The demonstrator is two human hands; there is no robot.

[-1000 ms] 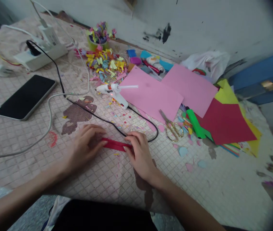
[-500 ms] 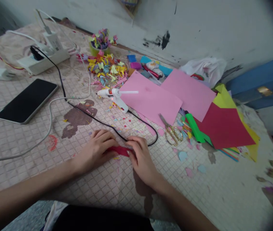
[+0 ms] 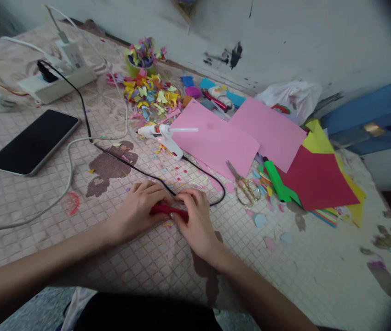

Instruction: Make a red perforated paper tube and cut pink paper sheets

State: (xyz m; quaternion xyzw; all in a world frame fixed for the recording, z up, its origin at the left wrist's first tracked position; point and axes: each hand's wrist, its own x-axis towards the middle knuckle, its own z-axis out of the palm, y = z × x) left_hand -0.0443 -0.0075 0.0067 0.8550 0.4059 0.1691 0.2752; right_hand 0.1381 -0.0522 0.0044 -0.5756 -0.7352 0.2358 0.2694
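Head view. A narrow red strip (image 3: pixel 161 209), apparently folded paper, lies low at the worktop (image 3: pixel 244 266), between the two hands. Its long axis runs crosswise, from one hand to the other, with the right end slightly nearer the body in view. Only the middle stretch shows; both ends are covered.

Left hand (image 3: pixel 135 211): fingers curled nearly closed over the strip's left end, thumb along its near side. Right hand (image 3: pixel 197 223): fingers bent, closed on the right end, thumb tip at the near edge and fingertips towards the far edge. Exact gap under either set of fingers: cannot tell. Neither hand is clearly nearer; each has contact at its own end.

Surroundings: black cord (image 3: pixel 147 174) passes just beyond the fingertips; glue gun (image 3: pixel 170 145) lies farther off, scissors (image 3: pixel 235 170) to the right.
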